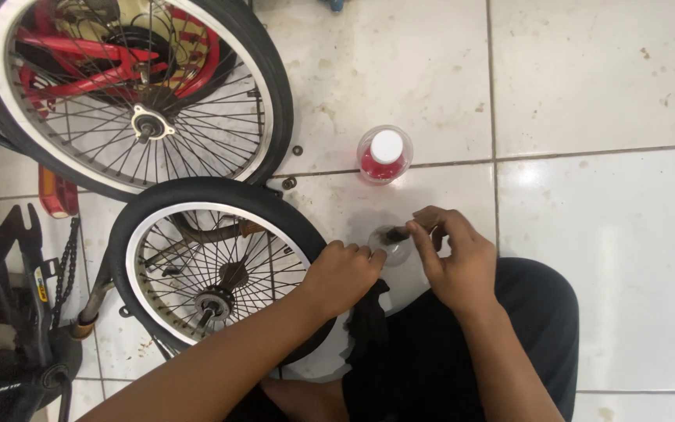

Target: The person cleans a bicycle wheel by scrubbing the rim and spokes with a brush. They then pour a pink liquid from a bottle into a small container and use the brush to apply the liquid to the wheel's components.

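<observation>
Dark-trousered knee (462,352) at lower centre, above which a small clear dish (392,246) is steadied by the closed left hand (343,275) while a dark small part (397,232) is pinched by the right hand (456,262), beside the near wheel (212,266); judged: part being dipped or cleaned, careful fingertip control being required next.

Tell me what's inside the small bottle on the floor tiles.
The small bottle, seen from above, holds something red below its white cap. The cap hides how full it is.
</observation>
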